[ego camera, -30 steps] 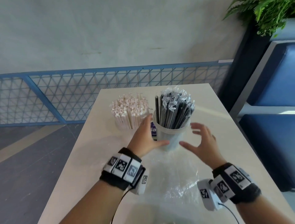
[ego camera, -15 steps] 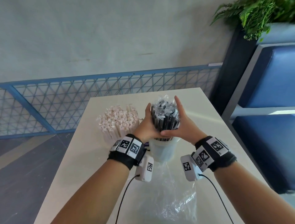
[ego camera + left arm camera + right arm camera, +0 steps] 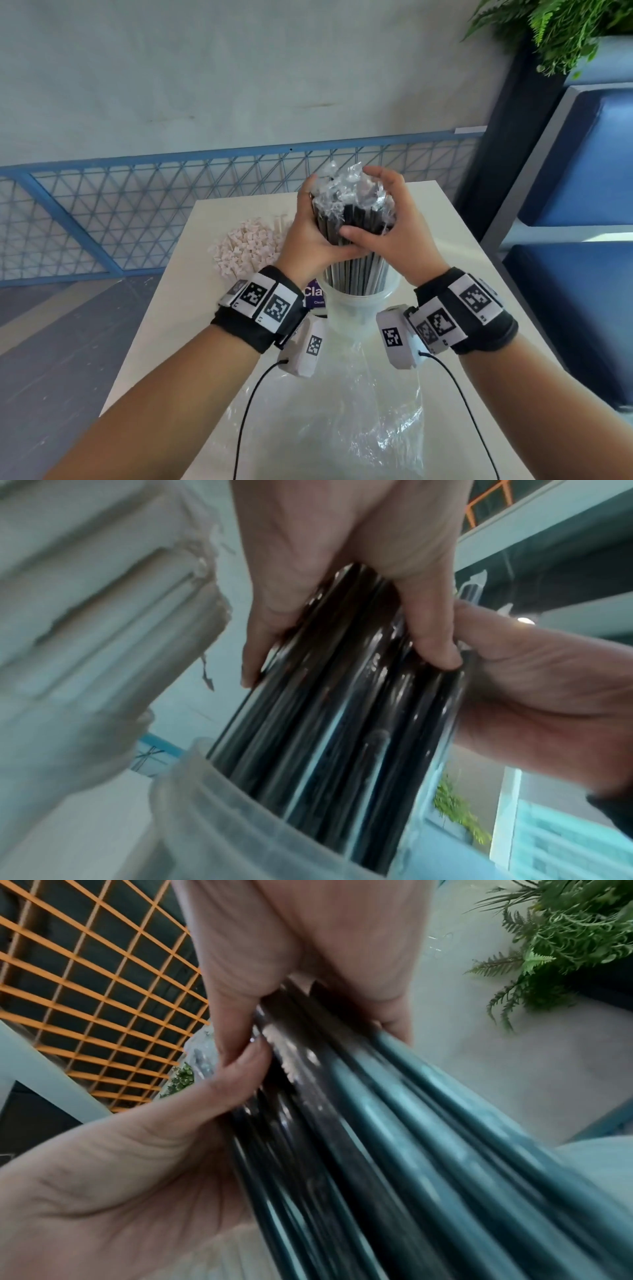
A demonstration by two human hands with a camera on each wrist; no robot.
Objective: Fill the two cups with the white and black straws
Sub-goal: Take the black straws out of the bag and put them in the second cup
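A: While both hands close round it, where does the bundle of black plastic-wrapped straws (image 3: 352, 219) stand?

B: Upright, with its lower ends inside the translucent round plastic cup (image 3: 356, 308) near the middle of the pale rectangular table (image 3: 455, 260). The crinkled clear wrapper tips stick out above the hands.

A: How do the fingers lie?

B: The left hand (image 3: 308, 233) wraps the left side of the bundle, fingers curled round the far side and the thumb across the near side. The right hand (image 3: 400, 233) wraps the right side, fingers arched over the top and the thumb pressed on the near face. In the left wrist view the left hand's thumb (image 3: 424, 631) touches the right hand, and the black straws run down into the cup's rim (image 3: 219, 785). In the right wrist view the two thumbs meet on the bundle (image 3: 359, 1123); that picture is blurred.

A: And the white ones?

B: The cluster of white paper-wrapped straws (image 3: 248, 245) stands just left of the black bundle, near the left hand's wrist. Its cup is hidden by the straws and the wrist, so I cannot tell its shape.

A: Anything else on the table?

B: A crumpled clear plastic bag (image 3: 346, 418) lies on the near side, touching the cup's base. A small purple label with white letters (image 3: 314, 295) shows just left of the cup. A blue metal mesh railing (image 3: 137, 205) runs beyond the far edge, and a green fern (image 3: 565, 31) hangs at the far right.
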